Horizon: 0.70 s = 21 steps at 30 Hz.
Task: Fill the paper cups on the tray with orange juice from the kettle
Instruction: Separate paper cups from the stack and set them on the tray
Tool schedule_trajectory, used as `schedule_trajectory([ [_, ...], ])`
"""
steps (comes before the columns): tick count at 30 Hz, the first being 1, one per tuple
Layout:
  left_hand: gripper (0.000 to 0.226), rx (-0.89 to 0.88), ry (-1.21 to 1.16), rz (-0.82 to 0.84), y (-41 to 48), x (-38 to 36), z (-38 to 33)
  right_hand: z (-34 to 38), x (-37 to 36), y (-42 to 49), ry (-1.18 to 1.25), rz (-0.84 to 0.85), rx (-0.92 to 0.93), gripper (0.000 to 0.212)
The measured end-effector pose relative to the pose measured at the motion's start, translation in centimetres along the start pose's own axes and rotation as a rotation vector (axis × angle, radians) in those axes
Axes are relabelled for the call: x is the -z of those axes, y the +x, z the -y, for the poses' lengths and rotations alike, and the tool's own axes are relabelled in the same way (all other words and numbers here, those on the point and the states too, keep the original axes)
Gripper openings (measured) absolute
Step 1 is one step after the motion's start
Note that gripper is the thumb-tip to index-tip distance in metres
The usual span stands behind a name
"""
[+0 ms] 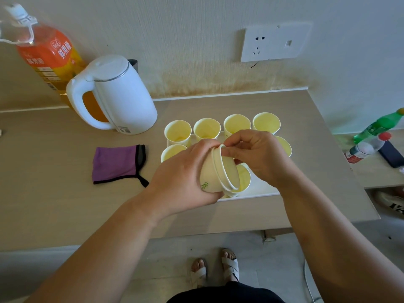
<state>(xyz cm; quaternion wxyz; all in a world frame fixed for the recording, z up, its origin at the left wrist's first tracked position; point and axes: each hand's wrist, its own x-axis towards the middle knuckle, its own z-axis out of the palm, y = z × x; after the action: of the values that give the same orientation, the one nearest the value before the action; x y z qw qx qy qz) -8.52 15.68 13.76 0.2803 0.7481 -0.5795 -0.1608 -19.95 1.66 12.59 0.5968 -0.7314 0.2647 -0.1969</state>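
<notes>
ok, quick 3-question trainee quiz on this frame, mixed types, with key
1. True or false: the kettle stands on the table, left of the tray.
2. The left hand holds: A) nested cups B) the kettle C) the tray.
3. Fill in: the right hand pinches the inner cup by its ____.
Key: 1 true; 2 A; 3 rim.

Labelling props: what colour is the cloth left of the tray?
The cloth is purple with black trim; head view shows it best.
</notes>
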Motion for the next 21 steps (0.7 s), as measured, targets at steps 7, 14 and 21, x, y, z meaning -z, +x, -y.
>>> schedule_trajectory([
  [7, 0.075, 0.040, -0.026, 0.073, 0.0, 0.8, 0.0, -0.1, -0.1, -0.1, 0.100, 0.022, -0.015, 0.014],
  [14, 0.083, 0.112, 0.342, 0.024, 0.7, -0.2, 0.4, 0.4, -1.1, -0.5, -0.152, 0.025, -0.017, 0.024],
  [21, 0.074, 0.206, 0.410, -0.029, 1.1, -0.8, 0.1, 0.5, -3.2, -1.1, -0.514, -0.095, 0.193, 0.033],
])
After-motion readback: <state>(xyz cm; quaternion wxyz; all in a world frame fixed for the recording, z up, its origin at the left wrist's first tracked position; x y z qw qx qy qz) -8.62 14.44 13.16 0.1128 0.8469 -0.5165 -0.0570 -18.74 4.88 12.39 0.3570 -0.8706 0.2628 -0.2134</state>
